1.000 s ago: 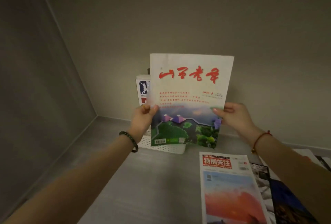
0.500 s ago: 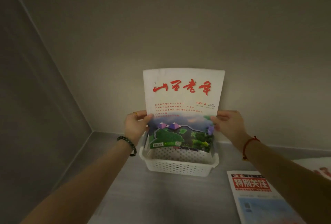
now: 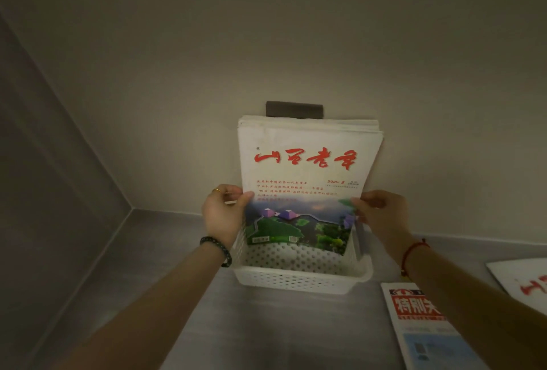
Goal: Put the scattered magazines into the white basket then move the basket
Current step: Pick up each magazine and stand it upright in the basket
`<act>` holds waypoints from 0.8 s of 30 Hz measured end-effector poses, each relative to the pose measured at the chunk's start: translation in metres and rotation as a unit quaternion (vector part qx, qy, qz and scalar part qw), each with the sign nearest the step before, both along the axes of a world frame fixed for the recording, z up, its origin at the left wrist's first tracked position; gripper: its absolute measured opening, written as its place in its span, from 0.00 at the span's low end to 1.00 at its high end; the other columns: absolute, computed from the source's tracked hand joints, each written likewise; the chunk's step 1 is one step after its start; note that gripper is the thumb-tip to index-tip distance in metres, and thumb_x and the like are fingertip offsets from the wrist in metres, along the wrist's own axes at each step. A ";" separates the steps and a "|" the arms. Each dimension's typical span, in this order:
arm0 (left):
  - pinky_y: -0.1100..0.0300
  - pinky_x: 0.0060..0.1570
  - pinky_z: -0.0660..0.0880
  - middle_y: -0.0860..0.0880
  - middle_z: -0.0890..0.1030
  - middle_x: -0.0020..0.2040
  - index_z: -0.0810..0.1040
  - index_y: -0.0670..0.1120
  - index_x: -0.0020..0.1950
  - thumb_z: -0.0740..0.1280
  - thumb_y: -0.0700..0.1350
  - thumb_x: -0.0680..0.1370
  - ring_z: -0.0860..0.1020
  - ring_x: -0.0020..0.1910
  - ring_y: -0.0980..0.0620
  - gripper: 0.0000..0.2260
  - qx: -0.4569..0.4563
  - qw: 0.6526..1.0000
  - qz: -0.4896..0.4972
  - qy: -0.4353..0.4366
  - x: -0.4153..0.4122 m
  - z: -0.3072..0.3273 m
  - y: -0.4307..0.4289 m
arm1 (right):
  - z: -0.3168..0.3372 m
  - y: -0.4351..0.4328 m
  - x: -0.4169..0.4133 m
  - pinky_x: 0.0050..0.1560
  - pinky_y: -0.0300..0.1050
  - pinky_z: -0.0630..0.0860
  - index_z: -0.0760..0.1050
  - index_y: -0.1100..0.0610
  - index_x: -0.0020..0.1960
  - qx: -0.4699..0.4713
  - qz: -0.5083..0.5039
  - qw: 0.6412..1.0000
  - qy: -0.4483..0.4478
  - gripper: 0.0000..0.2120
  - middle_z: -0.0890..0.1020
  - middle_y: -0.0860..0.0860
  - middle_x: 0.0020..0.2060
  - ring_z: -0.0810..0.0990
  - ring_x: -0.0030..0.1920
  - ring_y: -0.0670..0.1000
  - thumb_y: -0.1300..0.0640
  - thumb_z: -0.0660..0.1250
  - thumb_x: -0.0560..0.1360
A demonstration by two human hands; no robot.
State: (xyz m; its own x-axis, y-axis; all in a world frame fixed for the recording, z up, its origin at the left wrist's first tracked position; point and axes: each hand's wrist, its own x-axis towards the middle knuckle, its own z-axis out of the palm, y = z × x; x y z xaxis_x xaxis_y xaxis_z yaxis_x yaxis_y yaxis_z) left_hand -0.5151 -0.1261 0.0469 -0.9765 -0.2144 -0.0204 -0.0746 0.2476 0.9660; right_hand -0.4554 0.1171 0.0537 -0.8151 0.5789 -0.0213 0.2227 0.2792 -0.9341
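A white magazine [image 3: 306, 168] with red calligraphy and a green landscape stands upright in the white perforated basket [image 3: 299, 280], leaning back on several other magazines against the wall. My left hand [image 3: 223, 214] pinches its left edge and my right hand [image 3: 380, 214] pinches its right edge, both at mid height. Its lower edge is down inside the basket. A magazine with a red masthead [image 3: 423, 325] lies flat on the surface to the basket's right. Another white magazine [image 3: 524, 279] with red lettering lies at the far right edge.
The basket sits on a grey surface [image 3: 266, 334] against the back wall, near the left corner where a grey side wall [image 3: 59, 192] rises. A dark item [image 3: 293, 109] shows behind the top of the stacked magazines.
Both hands lowered the white magazine from above the basket down into it, against the stack at the back. The view also shifted, so the flat magazines slid toward the right edge.
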 end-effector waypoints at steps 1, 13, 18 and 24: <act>0.45 0.49 0.79 0.46 0.79 0.45 0.73 0.46 0.40 0.72 0.43 0.70 0.79 0.48 0.43 0.08 -0.002 1.000 0.008 0.005 0.000 0.000 0.000 | -0.001 0.000 0.000 0.47 0.60 0.80 0.76 0.50 0.30 -0.002 -0.002 1.000 0.001 0.10 0.82 0.56 0.36 0.83 0.40 0.61 0.61 0.74 0.66; 0.60 0.34 0.77 0.50 0.77 0.38 0.71 0.45 0.37 0.70 0.43 0.72 0.78 0.41 0.49 0.09 0.014 0.999 -0.043 -0.023 0.031 0.007 0.009 | 0.020 0.022 0.035 0.45 0.51 0.81 0.79 0.59 0.39 -0.018 0.035 0.999 -0.026 0.03 0.82 0.61 0.39 0.81 0.36 0.58 0.66 0.69 0.69; 0.61 0.30 0.78 0.48 0.75 0.34 0.72 0.44 0.36 0.70 0.42 0.72 0.76 0.35 0.51 0.09 0.037 0.993 -0.109 -0.011 0.079 0.009 0.039 | 0.028 0.068 0.091 0.30 0.37 0.80 0.78 0.63 0.42 -0.035 0.041 0.998 -0.035 0.03 0.81 0.58 0.33 0.81 0.25 0.46 0.68 0.70 0.69; 0.61 0.33 0.76 0.47 0.77 0.38 0.76 0.43 0.45 0.69 0.44 0.73 0.77 0.33 0.52 0.05 0.065 0.980 -0.175 -0.071 0.146 0.002 0.094 | 0.018 0.125 0.164 0.31 0.37 0.80 0.79 0.61 0.43 -0.028 0.030 0.996 -0.079 0.03 0.82 0.55 0.33 0.82 0.33 0.51 0.65 0.70 0.69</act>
State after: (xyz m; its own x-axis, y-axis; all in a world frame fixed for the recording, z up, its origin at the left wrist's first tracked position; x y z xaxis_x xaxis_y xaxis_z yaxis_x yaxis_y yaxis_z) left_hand -0.3693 -0.0326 0.0491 -0.9750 0.1476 -0.1659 -0.1425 0.1571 0.9772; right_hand -0.2913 0.2424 0.0715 -0.8323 0.5233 -0.1827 0.3524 0.2451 -0.9032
